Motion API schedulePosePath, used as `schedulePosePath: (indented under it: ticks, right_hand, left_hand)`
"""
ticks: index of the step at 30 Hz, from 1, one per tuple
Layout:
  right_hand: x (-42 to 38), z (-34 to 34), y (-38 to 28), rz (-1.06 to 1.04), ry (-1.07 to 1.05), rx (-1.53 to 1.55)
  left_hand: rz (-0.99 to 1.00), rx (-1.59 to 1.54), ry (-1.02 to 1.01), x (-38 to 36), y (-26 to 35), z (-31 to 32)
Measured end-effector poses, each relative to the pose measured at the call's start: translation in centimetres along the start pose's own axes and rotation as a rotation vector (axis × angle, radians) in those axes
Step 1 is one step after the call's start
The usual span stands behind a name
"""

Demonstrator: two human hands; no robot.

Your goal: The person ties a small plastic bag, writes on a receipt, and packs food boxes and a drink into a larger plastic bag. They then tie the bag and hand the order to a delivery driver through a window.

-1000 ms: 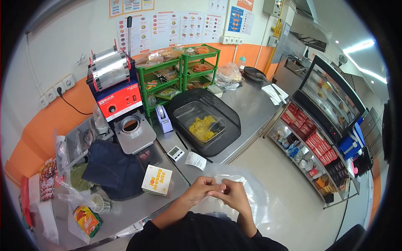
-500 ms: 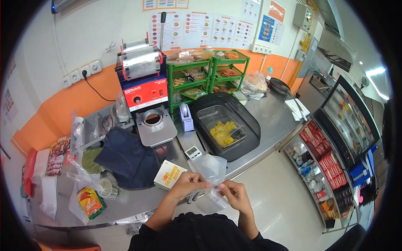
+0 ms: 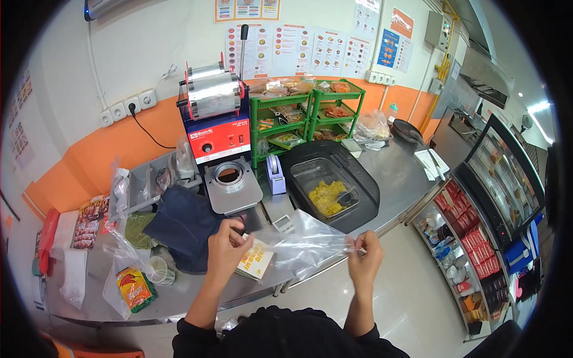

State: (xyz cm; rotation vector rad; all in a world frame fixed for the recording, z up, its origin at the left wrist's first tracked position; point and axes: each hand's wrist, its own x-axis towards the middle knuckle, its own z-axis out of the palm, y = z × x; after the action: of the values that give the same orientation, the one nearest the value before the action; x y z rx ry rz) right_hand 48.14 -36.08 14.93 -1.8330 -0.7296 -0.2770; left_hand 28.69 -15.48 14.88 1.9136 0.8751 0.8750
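Note:
A clear plastic bag (image 3: 304,243) is stretched between my two hands above the counter's front edge. My left hand (image 3: 225,249) pinches its left end, close to the dark blue cloth (image 3: 184,225). The bag's right end is gathered in the closed fingers of my right hand (image 3: 365,253), over the floor. Partly behind the bag are a white and yellow box (image 3: 255,259) and a small white timer (image 3: 283,224). A black tray (image 3: 370,197) beyond the bag holds a clear container with yellow food (image 3: 327,197).
A red and blue sealing machine (image 3: 219,140), a purple tape dispenser (image 3: 276,175) and green racks (image 3: 310,119) stand toward the wall. A grey bin (image 3: 140,185) and a yellow-red packet (image 3: 136,289) lie on the left. Shelves with red packs (image 3: 471,230) stand at the right.
My hands have moved apart, left hand leftward and right hand rightward, and the bag is now pulled out wide between them. The view has shifted slightly.

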Motion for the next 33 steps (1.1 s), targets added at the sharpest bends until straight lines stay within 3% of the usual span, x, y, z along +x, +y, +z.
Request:
schedulePosePath:
  ticks: [1,3,4,5,6,8,10,12,14,18,19,20,22,24,27,28,30,31,32,33]
  right_hand:
    - [0.5,0.9,-1.5,0.002,0.001,0.006]
    - [0.5,3.7,-4.8,0.092,0.155,0.546]
    - [0.4,4.3,-4.6,0.090,0.149,0.550]
    - [0.4,5.3,-4.0,-0.056,-0.003,0.390]
    - [0.4,6.1,-3.6,-0.202,-0.154,0.226]
    - [0.7,6.8,-3.4,-0.185,-0.169,0.142]
    - [1.9,6.6,-2.8,-0.051,-0.127,0.173]
    - [1.7,6.6,-3.4,-0.069,-0.137,0.299]
    - [2.1,6.5,-2.2,-0.024,-0.072,0.274]
    - [1.8,8.2,-3.9,0.108,-0.155,0.421]
    - [1.7,8.3,-3.3,0.060,-0.278,0.357]
    - [1.7,8.5,-3.6,0.058,-0.282,0.362]
    - [1.7,8.7,-4.4,-0.275,-0.368,0.061]
    - [1.6,9.9,-2.0,-0.268,-0.413,0.057]
    - [2.1,10.3,0.0,-0.436,-0.407,-0.151]
    - [2.7,9.7,-1.0,-0.369,-0.305,-0.058]
    - [3.2,9.8,-2.0,-0.308,-0.205,0.041]
    - [2.6,10.6,-2.5,-0.151,-0.183,0.223]
    - [2.2,11.3,-3.0,0.007,-0.157,0.407]
    - [1.3,12.9,-1.5,-0.043,-0.174,0.484]
  left_hand:
    - [0.099,-0.087,0.105,0.4,0.0,0.6]
    - [0.193,-0.169,0.213,1.0,-0.5,2.2]
    - [0.148,-0.456,0.115,1.3,-0.5,3.2]
    - [0.103,-0.743,0.014,1.5,-0.2,3.9]
    - [-0.026,-0.640,-0.078,0.7,1.8,3.6]
    - [0.353,-0.133,0.287,2.2,-2.7,5.5]
    - [0.130,-0.252,0.273,3.4,-2.9,2.5]
    - [0.128,-0.095,0.338,2.6,-2.0,0.7]
    - [0.284,-0.113,0.481,2.5,-2.8,-0.8]
    - [0.284,0.013,0.507,2.7,-3.0,-0.4]
    - [0.115,-0.140,0.395,2.4,-3.8,-0.5]
    - [0.115,-0.136,0.401,2.1,-4.0,-0.6]
    - [-0.061,-0.568,0.108,1.4,-3.1,-1.3]
    - [-0.031,-0.588,0.002,1.1,-3.6,-2.9]
    - [0.111,0.159,-0.061,-0.8,-0.8,-6.0]
    - [0.111,0.161,-0.062,-0.9,-1.2,-5.9]
    - [0.136,0.170,0.376,-1.0,-2.8,-5.1]
    - [0.086,0.070,0.510,-0.6,-4.0,-4.2]
    - [0.089,0.076,0.513,-0.1,-5.8,-3.1]
    - [-0.107,-0.298,0.446,0.4,-7.8,-1.8]
